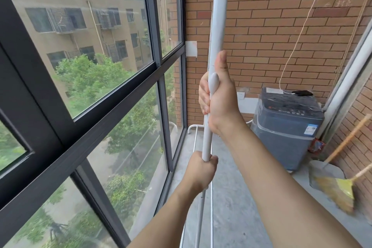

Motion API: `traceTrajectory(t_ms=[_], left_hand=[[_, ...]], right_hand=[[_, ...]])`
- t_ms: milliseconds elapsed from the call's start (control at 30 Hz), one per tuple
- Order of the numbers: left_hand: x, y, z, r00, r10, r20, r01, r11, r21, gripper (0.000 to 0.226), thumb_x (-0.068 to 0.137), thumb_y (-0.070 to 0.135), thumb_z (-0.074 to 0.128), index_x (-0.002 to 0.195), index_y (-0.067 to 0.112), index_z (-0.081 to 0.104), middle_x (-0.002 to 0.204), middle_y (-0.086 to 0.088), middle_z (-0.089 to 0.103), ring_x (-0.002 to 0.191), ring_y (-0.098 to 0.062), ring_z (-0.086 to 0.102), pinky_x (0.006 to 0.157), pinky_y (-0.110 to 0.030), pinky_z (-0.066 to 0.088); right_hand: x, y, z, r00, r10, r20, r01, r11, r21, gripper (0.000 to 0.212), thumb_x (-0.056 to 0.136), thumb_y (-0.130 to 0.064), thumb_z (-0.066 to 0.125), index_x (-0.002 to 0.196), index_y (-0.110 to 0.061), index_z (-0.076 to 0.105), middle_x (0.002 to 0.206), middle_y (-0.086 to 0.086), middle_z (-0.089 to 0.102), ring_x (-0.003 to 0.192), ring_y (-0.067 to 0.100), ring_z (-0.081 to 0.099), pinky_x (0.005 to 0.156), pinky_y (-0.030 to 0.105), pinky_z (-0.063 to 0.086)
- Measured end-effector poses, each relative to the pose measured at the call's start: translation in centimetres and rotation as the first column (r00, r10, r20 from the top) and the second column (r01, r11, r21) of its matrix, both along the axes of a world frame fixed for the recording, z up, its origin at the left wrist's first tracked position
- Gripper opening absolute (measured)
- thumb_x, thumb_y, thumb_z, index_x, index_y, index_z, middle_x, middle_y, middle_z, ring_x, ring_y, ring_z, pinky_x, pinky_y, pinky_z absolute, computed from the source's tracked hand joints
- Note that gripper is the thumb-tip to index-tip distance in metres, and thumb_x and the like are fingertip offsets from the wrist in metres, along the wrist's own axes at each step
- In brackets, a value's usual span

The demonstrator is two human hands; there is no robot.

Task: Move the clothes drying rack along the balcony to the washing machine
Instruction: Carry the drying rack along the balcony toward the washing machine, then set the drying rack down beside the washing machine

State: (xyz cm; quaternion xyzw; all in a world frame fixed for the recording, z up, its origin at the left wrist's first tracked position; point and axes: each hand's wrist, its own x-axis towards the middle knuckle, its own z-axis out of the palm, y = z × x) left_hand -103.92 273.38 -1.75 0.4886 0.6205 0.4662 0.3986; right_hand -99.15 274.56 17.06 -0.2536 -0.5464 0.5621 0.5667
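The folded white clothes drying rack (218, 16) stands almost upright in front of me, its tubes rising to the top of the view. My right hand (220, 96) grips the tubes at mid height. Lower down, my left hand (202, 169) is closed around the same white pole. The rack's lower bars and a curved foot (191, 127) show near the floor beside the window. The grey top-loading washing machine (287, 127) stands at the far right corner against the brick wall, ahead of the rack.
Dark-framed floor-to-ceiling windows (161, 90) line the left side. A broom (340, 183) and a dustpan (324, 169) lean on the right wall near the machine. A white cable (298, 38) runs from a wall socket down to a phone on the machine's lid. Concrete floor (237, 197) lies between.
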Motion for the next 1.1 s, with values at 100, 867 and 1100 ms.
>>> traceTrajectory(t_ms=[100,867,1100], left_hand=[[-0.3,-0.1,-0.1,1.000,0.012,0.007,-0.012,1.000,-0.009,0.041,0.075,0.020,0.049,0.043,0.022,0.025,0.043,0.008,0.024,0.043,-0.016,0.022,0.045,-0.029,0.026],[-6.1,1.1,-2.7,0.996,0.085,0.016,-0.086,0.996,0.028,0.045,0.081,0.015,0.050,0.048,0.023,0.021,0.047,0.006,0.020,0.048,-0.019,0.019,0.045,-0.028,0.017],[-6.8,-0.2,-3.6,0.994,0.105,0.003,-0.105,0.993,0.050,0.053,0.086,0.006,0.051,0.048,0.023,0.020,0.045,0.011,0.019,0.044,-0.012,0.016,0.040,-0.026,0.014]], right_hand=[[-0.3,0.2,-0.4,1.000,0.013,0.017,-0.013,1.000,0.003,0.068,0.076,-0.076,0.038,0.066,-0.013,0.012,0.061,0.014,0.007,0.050,0.026,0.006,0.044,0.036,0.005],[-6.8,2.2,-3.2,0.997,0.069,-0.036,-0.069,0.998,0.003,0.069,0.070,-0.076,0.041,0.062,-0.013,0.013,0.052,0.009,0.008,0.038,0.018,0.010,0.037,0.025,0.011],[-7.7,1.2,-4.4,0.993,0.108,-0.043,-0.108,0.994,0.010,0.065,0.068,-0.077,0.042,0.050,-0.017,0.025,0.040,0.000,0.019,0.031,0.012,0.019,0.035,0.022,0.017]])
